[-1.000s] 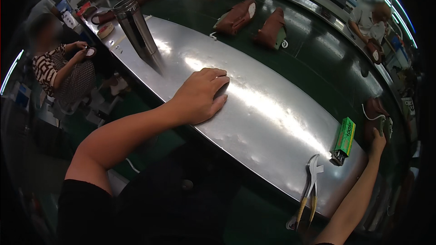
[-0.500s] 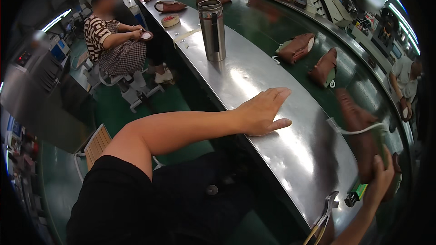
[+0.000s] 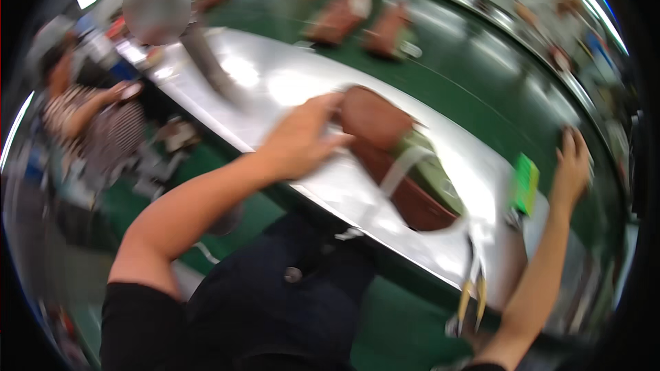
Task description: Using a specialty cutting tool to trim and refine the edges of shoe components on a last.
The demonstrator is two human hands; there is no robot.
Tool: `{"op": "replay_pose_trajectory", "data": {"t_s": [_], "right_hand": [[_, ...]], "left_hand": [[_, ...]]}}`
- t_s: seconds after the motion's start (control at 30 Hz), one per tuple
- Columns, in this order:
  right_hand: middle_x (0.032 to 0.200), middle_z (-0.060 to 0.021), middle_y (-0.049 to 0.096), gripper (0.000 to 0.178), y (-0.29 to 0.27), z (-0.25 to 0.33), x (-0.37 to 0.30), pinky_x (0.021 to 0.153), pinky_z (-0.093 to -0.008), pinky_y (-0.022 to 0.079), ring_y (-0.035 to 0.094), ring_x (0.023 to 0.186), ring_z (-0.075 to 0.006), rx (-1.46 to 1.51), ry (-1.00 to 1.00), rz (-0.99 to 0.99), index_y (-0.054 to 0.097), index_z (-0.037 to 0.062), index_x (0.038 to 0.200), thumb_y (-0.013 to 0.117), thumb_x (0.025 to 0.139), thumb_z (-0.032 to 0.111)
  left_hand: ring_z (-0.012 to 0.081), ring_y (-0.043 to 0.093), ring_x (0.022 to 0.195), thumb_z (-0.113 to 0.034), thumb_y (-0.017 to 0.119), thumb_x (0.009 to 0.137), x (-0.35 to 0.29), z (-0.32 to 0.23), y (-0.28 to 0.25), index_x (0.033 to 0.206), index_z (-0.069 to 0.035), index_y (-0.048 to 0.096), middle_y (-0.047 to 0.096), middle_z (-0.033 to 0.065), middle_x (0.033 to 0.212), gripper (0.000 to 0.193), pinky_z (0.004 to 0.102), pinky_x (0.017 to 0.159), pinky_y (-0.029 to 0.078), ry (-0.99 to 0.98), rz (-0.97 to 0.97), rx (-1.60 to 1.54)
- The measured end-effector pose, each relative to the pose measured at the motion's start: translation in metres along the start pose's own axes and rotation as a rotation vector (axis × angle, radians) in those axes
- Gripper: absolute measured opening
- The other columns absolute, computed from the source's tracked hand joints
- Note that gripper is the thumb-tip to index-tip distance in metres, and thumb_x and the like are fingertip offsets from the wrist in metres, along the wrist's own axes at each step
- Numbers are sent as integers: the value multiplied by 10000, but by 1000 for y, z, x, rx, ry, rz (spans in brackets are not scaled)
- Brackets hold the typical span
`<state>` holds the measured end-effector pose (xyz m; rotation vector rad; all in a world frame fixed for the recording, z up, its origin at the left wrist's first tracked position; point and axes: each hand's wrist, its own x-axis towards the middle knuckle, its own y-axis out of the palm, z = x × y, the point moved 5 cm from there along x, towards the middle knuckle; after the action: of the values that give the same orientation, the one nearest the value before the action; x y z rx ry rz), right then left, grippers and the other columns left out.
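A brown leather shoe upper (image 3: 375, 120) with green lining and a pale strap lies aslant over the metal tabletop, its rounded end toward my left hand (image 3: 306, 134). The fingers and thumb of that hand close about this end. Out to the right, my right hand (image 3: 572, 168) reaches over the green belt (image 3: 481, 86), fingers pointing away from me. Blur hides whether anything is in it. Between the shoe upper and my right forearm are a small bright green box (image 3: 525, 184) and pliers with yellow handles (image 3: 473, 282).
Two more brown shoe uppers (image 3: 340, 17) lie on the belt beyond the metal tabletop (image 3: 275, 86). A steel tumbler (image 3: 210, 65) stands at the table's left part, blurred. A seated person (image 3: 86, 113) works at far left; another person (image 3: 557, 20) is across the belt.
The shoe upper that was at my right hand is now at my left hand, over the tabletop. My right hand has moved outward over the belt. The whole view has turned right.
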<state>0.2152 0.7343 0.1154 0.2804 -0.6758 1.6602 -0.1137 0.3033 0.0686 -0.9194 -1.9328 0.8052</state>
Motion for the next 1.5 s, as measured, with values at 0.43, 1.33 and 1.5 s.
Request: {"op": "replay_pose_trajectory", "data": {"t_s": [0.43,1.33,1.5], "right_hand": [[1538,-297,465,976,-58,-112,35,1191,-515,442,498,1425,-456,-577,383,-740,457,-84,1493,888,776,417],[1373,-204,642,531,-61,-122,14,909,-501,621,686,1134,-424,761,605,-227,523,19,1493,571,1058,320],[1463,-219,593,537,-67,-33,-36,1003,-519,593,634,1238,-480,942,499,-96,484,13,1532,451,1093,322]], "left_hand": [[445,518,1401,-250,643,1025,-15,15,-31,1579,5,413,525,275,1515,652,467,1192,390,-75,40,245],[452,449,1432,-370,736,974,-14,10,-28,1570,21,356,418,270,1582,808,491,1198,376,-20,-47,139],[443,426,1466,-272,846,844,-25,-29,-31,1537,-39,438,434,233,1598,837,529,1211,358,338,-334,-107]]}}
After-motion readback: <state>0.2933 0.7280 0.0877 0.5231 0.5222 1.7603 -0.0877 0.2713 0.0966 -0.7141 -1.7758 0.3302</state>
